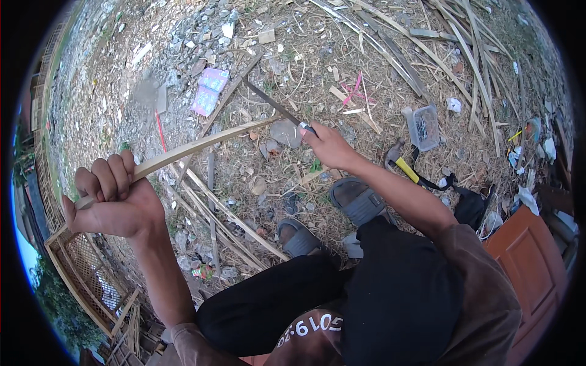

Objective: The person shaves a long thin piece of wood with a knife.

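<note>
My left hand [113, 198] is wrapped round one end of a pale bamboo strip [204, 143], raised at the left. The strip slants up and to the right, its far end low near a flat grey stone [284, 133]. In my right hand [328, 147] is the dark handle of a long-bladed knife [270, 100]. Its blade points up and to the left, lying across or just beside the strip's far end; whether they touch I cannot tell. The fingers of the right hand are closed round the handle and partly hidden.
A hammer [405, 166] with a yellow and black handle lies right of my feet, below a clear plastic box [425, 127] of small dark pieces. Long bamboo strips [467, 58] pile up at the far right. A pink-purple packet [209, 91] lies far left; a brown panel [530, 277] stands lower right.
</note>
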### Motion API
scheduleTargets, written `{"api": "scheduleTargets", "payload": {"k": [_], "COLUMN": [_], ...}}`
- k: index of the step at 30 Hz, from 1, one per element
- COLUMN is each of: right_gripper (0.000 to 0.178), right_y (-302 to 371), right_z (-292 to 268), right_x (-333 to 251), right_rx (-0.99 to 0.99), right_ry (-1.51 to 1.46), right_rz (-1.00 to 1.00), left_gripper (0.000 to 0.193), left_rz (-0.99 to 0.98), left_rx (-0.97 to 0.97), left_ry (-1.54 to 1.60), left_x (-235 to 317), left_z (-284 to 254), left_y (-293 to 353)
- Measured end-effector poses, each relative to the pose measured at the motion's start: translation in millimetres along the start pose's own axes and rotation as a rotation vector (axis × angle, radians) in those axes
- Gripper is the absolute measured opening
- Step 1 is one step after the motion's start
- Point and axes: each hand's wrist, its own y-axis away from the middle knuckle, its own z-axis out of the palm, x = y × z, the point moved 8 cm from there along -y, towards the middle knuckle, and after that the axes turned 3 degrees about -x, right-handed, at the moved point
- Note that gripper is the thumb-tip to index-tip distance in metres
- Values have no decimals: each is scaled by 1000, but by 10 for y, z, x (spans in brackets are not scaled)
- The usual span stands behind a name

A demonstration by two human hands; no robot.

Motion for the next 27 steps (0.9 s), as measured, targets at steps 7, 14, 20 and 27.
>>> {"api": "scheduleTargets", "payload": {"k": [7,14,20,27], "right_gripper": [29,35,38,31], "right_y": [652,165,0,642], "right_z": [-94,163,72,-41], "right_x": [-1102,33,191,-1072], "right_rx": [102,-48,-144,15], "right_ry": [67,316,-6,-30], "right_rz": [-665,-63,148,-519], "left_gripper": [43,43,42,42], "left_rz": [-6,-6,3,-2], "left_rx": [-7,-13,15,28], "left_ry": [10,2,-24,-32], "left_x": [29,-3,-4,18], "left_z": [-102,-122,-14,-155], "left_y": [40,26,-10,-18]}}
